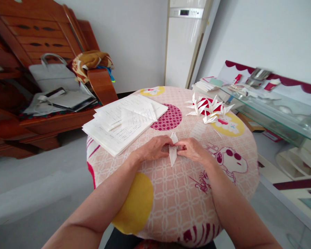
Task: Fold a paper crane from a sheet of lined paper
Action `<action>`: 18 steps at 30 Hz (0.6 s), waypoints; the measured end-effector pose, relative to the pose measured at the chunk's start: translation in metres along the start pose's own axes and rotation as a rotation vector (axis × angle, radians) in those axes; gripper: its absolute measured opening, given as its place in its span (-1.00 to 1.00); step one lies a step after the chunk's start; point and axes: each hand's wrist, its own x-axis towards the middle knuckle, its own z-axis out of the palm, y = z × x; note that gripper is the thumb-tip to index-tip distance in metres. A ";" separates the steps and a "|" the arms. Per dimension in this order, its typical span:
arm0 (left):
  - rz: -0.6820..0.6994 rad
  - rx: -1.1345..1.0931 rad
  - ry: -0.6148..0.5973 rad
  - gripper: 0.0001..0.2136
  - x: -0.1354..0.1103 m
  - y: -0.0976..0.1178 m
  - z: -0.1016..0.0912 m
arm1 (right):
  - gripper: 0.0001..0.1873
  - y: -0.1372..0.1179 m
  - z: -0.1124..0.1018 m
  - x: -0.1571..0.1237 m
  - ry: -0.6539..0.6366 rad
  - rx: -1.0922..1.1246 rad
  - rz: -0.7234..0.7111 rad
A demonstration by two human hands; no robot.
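Note:
My left hand (153, 148) and my right hand (193, 149) meet over the middle of a round table covered with a pink patterned cloth (171, 193). Both pinch a small folded piece of white paper (173, 152), with a point sticking up and a longer point hanging down toward me. The fingers of both hands are closed on its middle. A stack of printed white sheets (121, 122) lies to the left of my hands. Several finished folded paper cranes (209, 109) sit at the far right of the table.
A wooden sofa (28, 41) with a grey bag (53, 72), papers and a folded blanket (92, 62) stands at the left. A glass shelf (274, 107) with small items runs along the right. A white standing air conditioner (184, 41) is behind the table.

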 end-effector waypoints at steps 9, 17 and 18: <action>-0.003 0.114 0.085 -0.89 0.002 0.003 0.009 | -0.85 -0.002 0.006 0.001 0.058 -0.152 -0.033; 0.027 0.155 0.110 -0.84 0.004 -0.007 0.019 | -0.81 0.001 0.010 0.002 0.039 -0.284 -0.075; 0.018 0.132 0.128 -0.84 0.004 -0.009 0.020 | -0.81 0.001 0.010 0.002 0.046 -0.276 -0.072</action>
